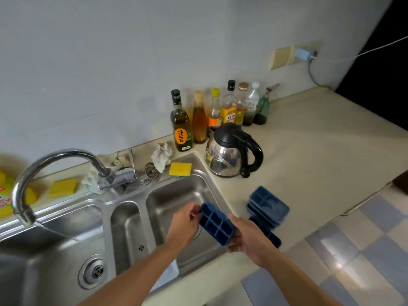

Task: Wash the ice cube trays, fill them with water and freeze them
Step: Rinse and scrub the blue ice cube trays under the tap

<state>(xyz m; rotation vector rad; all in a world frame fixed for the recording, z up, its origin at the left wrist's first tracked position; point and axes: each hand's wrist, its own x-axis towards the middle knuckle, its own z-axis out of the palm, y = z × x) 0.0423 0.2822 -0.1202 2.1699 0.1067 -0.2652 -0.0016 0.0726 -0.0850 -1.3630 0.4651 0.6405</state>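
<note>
I held one dark blue plastic ice cube tray [217, 224] above the right basin of the stainless steel sink [176, 193]. My left hand [184, 224] pinched its left end and my right hand [249, 239] gripped its right end. A stack of matching blue trays [268, 203] sat on the cream bench [309, 151] just beside the sink.

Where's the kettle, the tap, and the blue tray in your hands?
Kettle [221, 155]: head view, on its shiny body.
Tap [66, 153]: head view, on its curved spout.
Tray [217, 224]: head view, on its middle cells.
</note>
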